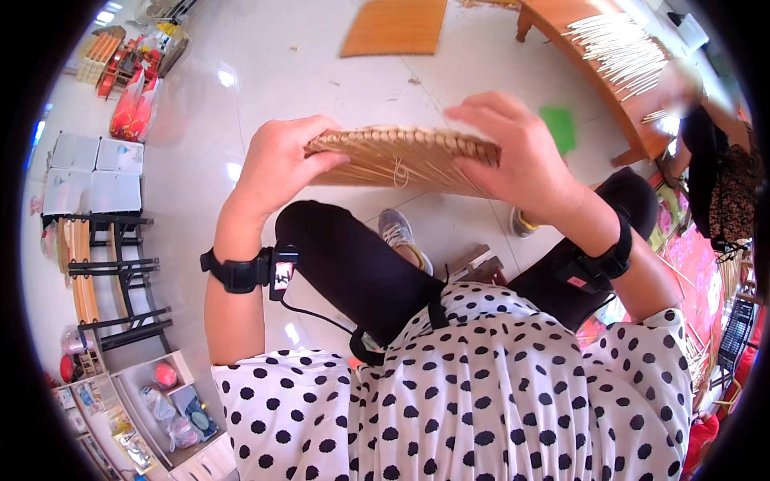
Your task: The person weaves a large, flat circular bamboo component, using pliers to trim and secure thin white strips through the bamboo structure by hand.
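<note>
A tan woven straw piece with a thick braided rim is held up in front of me above my knees. A small loop of pale string hangs at the middle of its near face. My left hand grips its left end, thumb on the near face and fingers over the rim. My right hand holds the right end with the thumb against the near face. Its other fingers reach above the rim, partly lifted. The far face is hidden.
Ahead on the tiled floor lies a wooden board. A wooden table at the far right bears many pale sticks. Another person is at the right. Folding stools and an open drawer are at the left.
</note>
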`<action>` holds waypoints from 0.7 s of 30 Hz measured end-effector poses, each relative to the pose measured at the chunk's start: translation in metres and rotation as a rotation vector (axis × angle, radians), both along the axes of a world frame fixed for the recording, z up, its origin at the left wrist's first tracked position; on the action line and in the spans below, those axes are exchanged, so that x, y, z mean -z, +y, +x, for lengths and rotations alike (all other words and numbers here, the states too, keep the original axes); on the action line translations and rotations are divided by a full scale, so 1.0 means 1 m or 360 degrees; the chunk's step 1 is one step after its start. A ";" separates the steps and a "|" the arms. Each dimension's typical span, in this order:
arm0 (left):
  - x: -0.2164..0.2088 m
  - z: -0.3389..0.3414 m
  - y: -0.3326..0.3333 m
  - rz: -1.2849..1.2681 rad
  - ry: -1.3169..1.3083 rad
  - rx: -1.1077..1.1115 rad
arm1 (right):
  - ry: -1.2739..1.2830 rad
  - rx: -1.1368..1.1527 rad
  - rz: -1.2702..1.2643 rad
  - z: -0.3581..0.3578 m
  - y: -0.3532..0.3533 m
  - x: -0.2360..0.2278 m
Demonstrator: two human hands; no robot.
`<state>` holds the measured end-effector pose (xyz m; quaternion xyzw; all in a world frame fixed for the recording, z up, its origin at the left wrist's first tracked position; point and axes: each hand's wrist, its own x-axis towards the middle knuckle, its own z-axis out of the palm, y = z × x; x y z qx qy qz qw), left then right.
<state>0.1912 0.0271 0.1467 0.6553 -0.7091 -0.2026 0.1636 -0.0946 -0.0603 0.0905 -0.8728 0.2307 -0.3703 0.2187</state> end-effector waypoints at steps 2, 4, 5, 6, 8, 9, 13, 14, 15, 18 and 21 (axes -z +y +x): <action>0.009 -0.006 -0.012 -0.0238 -0.0014 -0.0026 | -0.0169 0.0371 -0.0204 -0.005 -0.004 -0.006; 0.016 -0.015 -0.020 -0.0372 -0.0090 -0.0057 | -0.0030 0.0513 0.0319 -0.015 -0.001 -0.010; 0.015 -0.023 -0.020 -0.0402 -0.0181 -0.0112 | 0.0071 0.0544 0.0682 -0.016 0.001 -0.014; 0.016 -0.033 -0.023 -0.0436 -0.0249 -0.0153 | 0.0181 0.0597 0.1041 -0.021 0.001 -0.019; 0.027 -0.054 -0.026 -0.0754 -0.0277 -0.0062 | 0.0174 0.0440 0.1626 -0.032 -0.009 -0.019; 0.034 -0.068 -0.024 -0.0850 -0.0262 -0.0062 | -0.0083 0.0447 0.1949 -0.028 -0.003 -0.020; 0.079 -0.120 -0.015 -0.1144 -0.0223 -0.0086 | -0.0609 0.0561 0.2424 -0.027 -0.003 0.000; 0.091 -0.131 -0.013 -0.1144 -0.0191 -0.0086 | -0.0694 0.0615 0.2436 -0.029 -0.004 0.006; 0.105 -0.144 -0.013 -0.1143 -0.0142 -0.0074 | -0.0718 0.0668 0.2452 -0.036 -0.007 0.014; 0.141 -0.165 -0.007 -0.1100 -0.0029 -0.0110 | -0.0697 0.0895 0.2364 -0.042 -0.011 0.042; 0.153 -0.177 0.003 -0.0839 0.0193 -0.0082 | -0.0674 0.0897 0.2375 -0.050 -0.014 0.054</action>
